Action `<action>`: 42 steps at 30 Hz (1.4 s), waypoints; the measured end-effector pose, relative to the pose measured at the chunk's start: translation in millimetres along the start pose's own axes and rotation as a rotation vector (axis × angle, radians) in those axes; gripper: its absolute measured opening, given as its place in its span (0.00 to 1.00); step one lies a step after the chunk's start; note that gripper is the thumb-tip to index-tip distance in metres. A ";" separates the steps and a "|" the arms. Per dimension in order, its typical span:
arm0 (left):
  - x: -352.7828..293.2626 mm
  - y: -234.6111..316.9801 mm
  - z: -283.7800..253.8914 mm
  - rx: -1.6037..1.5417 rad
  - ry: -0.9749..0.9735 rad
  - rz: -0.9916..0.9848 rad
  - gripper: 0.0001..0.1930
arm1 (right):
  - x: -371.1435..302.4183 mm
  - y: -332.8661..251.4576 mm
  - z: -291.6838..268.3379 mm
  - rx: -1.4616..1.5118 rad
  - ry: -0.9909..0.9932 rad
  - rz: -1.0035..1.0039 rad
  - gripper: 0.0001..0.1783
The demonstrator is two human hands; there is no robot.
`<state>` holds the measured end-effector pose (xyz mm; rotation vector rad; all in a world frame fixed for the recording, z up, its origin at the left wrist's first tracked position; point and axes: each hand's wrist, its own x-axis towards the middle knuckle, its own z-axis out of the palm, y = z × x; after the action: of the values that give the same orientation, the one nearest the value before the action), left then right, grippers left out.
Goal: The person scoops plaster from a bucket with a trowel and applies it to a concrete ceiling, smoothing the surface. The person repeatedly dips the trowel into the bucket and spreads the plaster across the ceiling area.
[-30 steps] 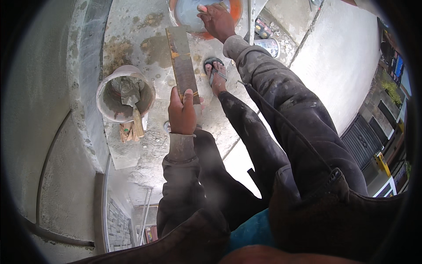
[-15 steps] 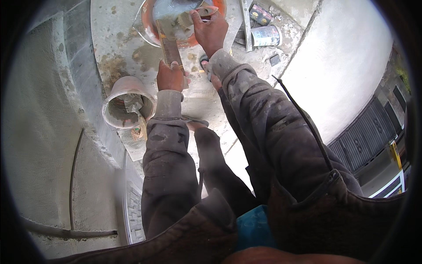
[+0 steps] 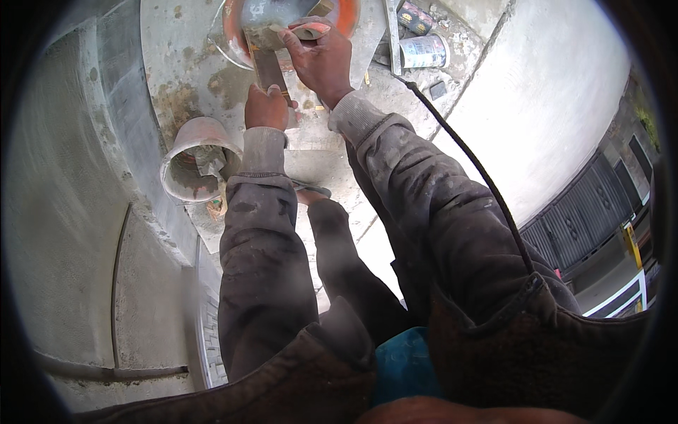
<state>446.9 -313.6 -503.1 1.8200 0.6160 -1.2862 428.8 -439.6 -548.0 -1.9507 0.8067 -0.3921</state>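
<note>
My left hand [image 3: 267, 107] is closed around the near end of a narrow brown wooden board [image 3: 268, 71], thumb on top. The board's far end lies over the rim of an orange bucket [image 3: 347, 18] that holds cloudy grey-white liquid. My right hand [image 3: 319, 63] is closed on a small tool with a rounded, reddish, hollow-looking part [image 3: 311, 30], right beside the board's far end; its exact kind is unclear. A grey wet smear shows at that end of the board. Another flat brown piece [image 3: 321, 8] sticks up from the bucket.
Left of my left hand, a pale, cement-stained bucket [image 3: 201, 134] lies tilted with a tool inside. A white paint tub [image 3: 424, 53], a dark can [image 3: 415, 18] and a long metal bar [image 3: 393, 35] lie at the far right. A plastered wall [image 3: 63, 212] runs along the left.
My right hand has shifted left, closer to the board, and the reddish tool has turned. My left hand still grips the board. A hanging cord has swung, and the view has moved slightly.
</note>
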 end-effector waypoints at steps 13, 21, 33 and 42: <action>-4.7 -11.6 -8.0 0.074 0.016 -0.043 0.28 | 24.9 36.4 27.3 -0.110 -0.076 -0.101 0.09; -0.8 -23.3 -1.8 0.146 0.113 0.023 0.29 | 7.9 21.2 0.0 -0.075 -0.051 -0.019 0.11; -20.0 -27.6 -16.1 0.055 0.071 0.073 0.23 | 22.0 9.0 9.9 0.100 -0.149 -0.096 0.09; 1.0 -6.7 -24.3 -0.194 -0.011 -0.025 0.18 | 2.5 -6.0 -16.0 0.139 -0.133 -0.176 0.07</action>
<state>455.2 -289.8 -502.4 1.6499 0.7333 -1.2080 423.8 -449.8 -535.1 -1.9008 0.5103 -0.4068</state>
